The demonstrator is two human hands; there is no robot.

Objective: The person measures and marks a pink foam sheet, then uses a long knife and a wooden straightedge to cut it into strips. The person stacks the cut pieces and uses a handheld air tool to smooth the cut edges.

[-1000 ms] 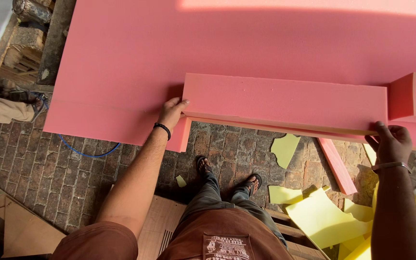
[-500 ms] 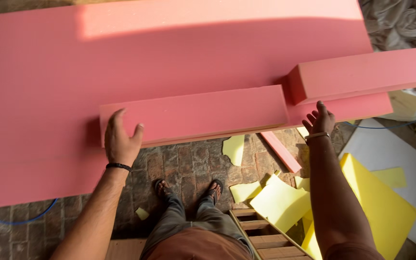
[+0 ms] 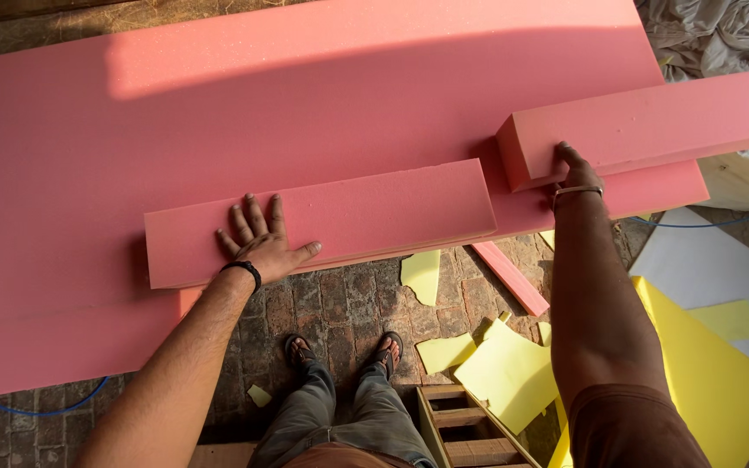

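A large pink foam sheet (image 3: 218,104) fills most of the view. On its near edge lies a long pink foam block (image 3: 392,208). My left hand (image 3: 262,243) rests flat on that block with fingers spread, a dark band on the wrist. A second pink foam block (image 3: 669,121) lies to the right, partly over the sheet. My right hand (image 3: 569,165) grips the near left end of this second block; its fingers are curled over the edge, a bracelet on the wrist.
Below is a brick floor (image 3: 340,303) with my sandalled feet (image 3: 344,351). Yellow foam scraps (image 3: 504,373) and a yellow sheet (image 3: 704,373) lie at the right, a thin pink strip (image 3: 509,277) beside them. A wooden pallet (image 3: 470,425) sits near my legs. Crumpled cloth (image 3: 713,30) is top right.
The view has swung left to right across the sheet. My left hand moved from the first block's left end onto its top. My right hand shifted from that block to the second one.
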